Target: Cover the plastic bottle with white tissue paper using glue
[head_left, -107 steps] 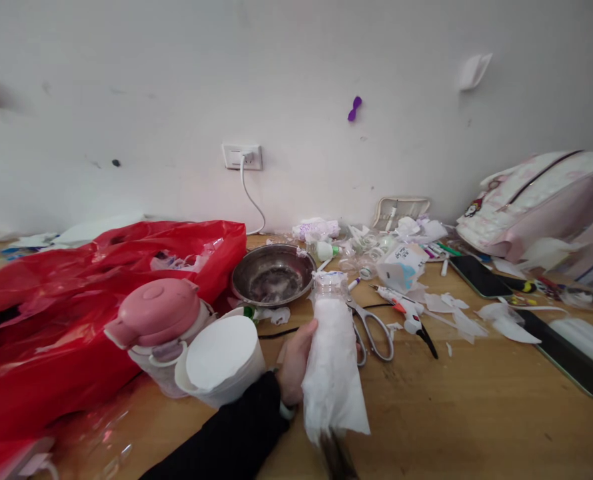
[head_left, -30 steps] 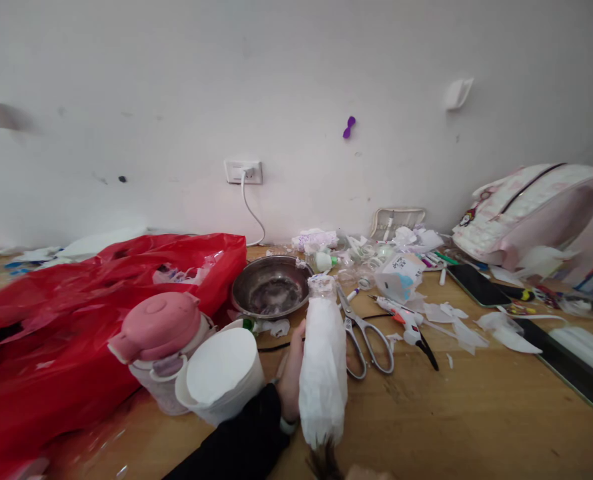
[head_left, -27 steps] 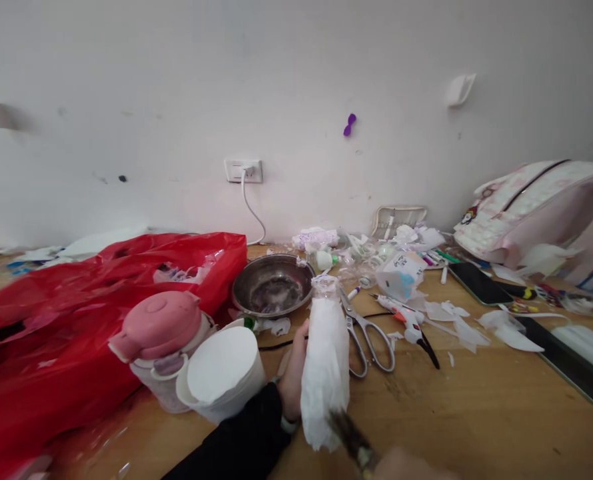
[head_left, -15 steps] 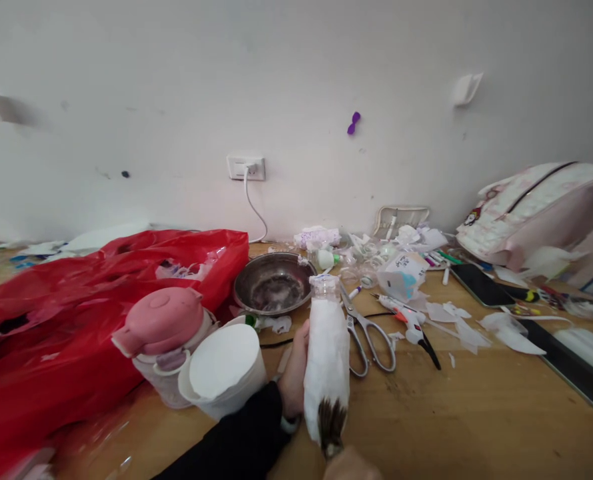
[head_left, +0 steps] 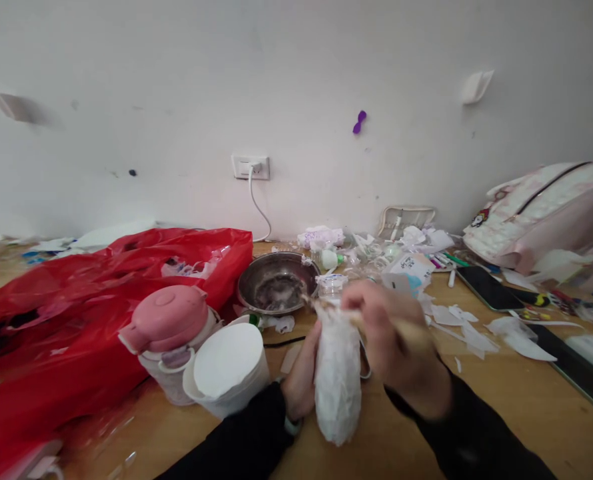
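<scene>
My left hand point(head_left: 300, 377) grips a clear plastic bottle wrapped in white tissue paper point(head_left: 337, 373), holding it tilted above the wooden table point(head_left: 501, 413). My right hand point(head_left: 394, 340) is closed on a paintbrush point(head_left: 326, 308), its handle running back past my wrist and its tip near the bottle's neck. The right hand is smeared by motion and covers the scissors and glue gun behind it. A steel bowl point(head_left: 276, 287) sits just beyond the bottle.
A pink-lidded jug point(head_left: 164, 333) and an upturned white paper cup point(head_left: 226, 367) stand left of my hands, beside a red plastic bag point(head_left: 76, 320). Paper scraps, markers, a phone point(head_left: 486, 288) and a pink backpack point(head_left: 546, 207) crowd the right. A cable hangs from the wall socket point(head_left: 250, 167).
My right hand has risen from the bottom edge into full view, carrying the brush from the bottle's base up to its neck. The left hand keeps its hold on the bottle.
</scene>
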A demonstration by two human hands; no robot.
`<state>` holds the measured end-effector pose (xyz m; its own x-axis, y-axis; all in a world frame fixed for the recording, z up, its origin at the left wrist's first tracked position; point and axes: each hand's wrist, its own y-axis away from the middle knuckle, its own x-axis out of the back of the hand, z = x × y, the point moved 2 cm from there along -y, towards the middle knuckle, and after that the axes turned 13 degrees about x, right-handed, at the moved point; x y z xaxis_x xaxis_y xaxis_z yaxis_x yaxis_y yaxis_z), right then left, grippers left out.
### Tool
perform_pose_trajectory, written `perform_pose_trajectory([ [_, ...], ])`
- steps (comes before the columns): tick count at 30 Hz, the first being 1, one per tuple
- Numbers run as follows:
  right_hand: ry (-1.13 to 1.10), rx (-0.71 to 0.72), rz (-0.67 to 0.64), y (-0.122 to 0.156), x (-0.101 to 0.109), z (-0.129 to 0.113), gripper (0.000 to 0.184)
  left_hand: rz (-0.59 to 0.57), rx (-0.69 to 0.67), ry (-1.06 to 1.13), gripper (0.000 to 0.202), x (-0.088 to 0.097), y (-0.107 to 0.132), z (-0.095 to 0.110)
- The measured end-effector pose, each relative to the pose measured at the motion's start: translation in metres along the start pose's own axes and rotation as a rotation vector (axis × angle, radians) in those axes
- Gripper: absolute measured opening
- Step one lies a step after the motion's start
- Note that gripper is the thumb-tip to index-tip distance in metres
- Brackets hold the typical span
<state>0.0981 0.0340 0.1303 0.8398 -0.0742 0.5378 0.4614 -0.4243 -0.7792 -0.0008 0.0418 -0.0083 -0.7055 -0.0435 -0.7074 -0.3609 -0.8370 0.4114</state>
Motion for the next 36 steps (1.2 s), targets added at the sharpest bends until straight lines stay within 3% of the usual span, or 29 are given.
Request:
perform_pose_trajectory([
  [3, 0.142, -0.165, -0.145, -0.036, -0.023, 0.032, 0.032, -0.065, -0.047, 0.057, 0.042, 0.003, -0.004, -0.002],
  [5, 0.162, -0.183, -0.360, -0.049, -0.044, 0.050, 0.027, -0.089, -0.054, 0.094, 0.040, 0.005, -0.006, -0.002],
  [7, 0.043, -0.168, -0.672, -0.055, -0.067, 0.064, 0.025, -0.062, -0.039, 0.116, 0.037, 0.006, -0.006, -0.002],
  [8, -0.021, -0.146, -0.762, -0.058, -0.075, 0.070, 0.021, -0.043, -0.026, 0.124, 0.035, 0.007, -0.005, -0.003],
  [10, -0.070, -0.114, -0.825, -0.064, -0.088, 0.079, 0.021, -0.017, -0.005, 0.141, 0.034, 0.007, -0.004, -0.003],
  [16, -0.016, -0.079, -0.876, -0.077, -0.115, 0.089, 0.017, -0.027, -0.011, 0.157, 0.035, 0.003, -0.002, -0.001],
  [20, -0.008, -0.111, -0.851, -0.082, -0.121, 0.094, 0.015, -0.052, 0.001, 0.159, 0.035, 0.003, -0.002, -0.002],
  [27, -0.060, -0.172, -0.571, -0.084, -0.093, 0.089, 0.033, -0.037, 0.003, 0.106, 0.037, 0.005, -0.002, -0.003],
  [36, -0.164, -0.223, -0.566, -0.080, -0.070, 0.077, 0.028, -0.022, -0.022, 0.033, 0.043, 0.008, -0.004, -0.005],
])
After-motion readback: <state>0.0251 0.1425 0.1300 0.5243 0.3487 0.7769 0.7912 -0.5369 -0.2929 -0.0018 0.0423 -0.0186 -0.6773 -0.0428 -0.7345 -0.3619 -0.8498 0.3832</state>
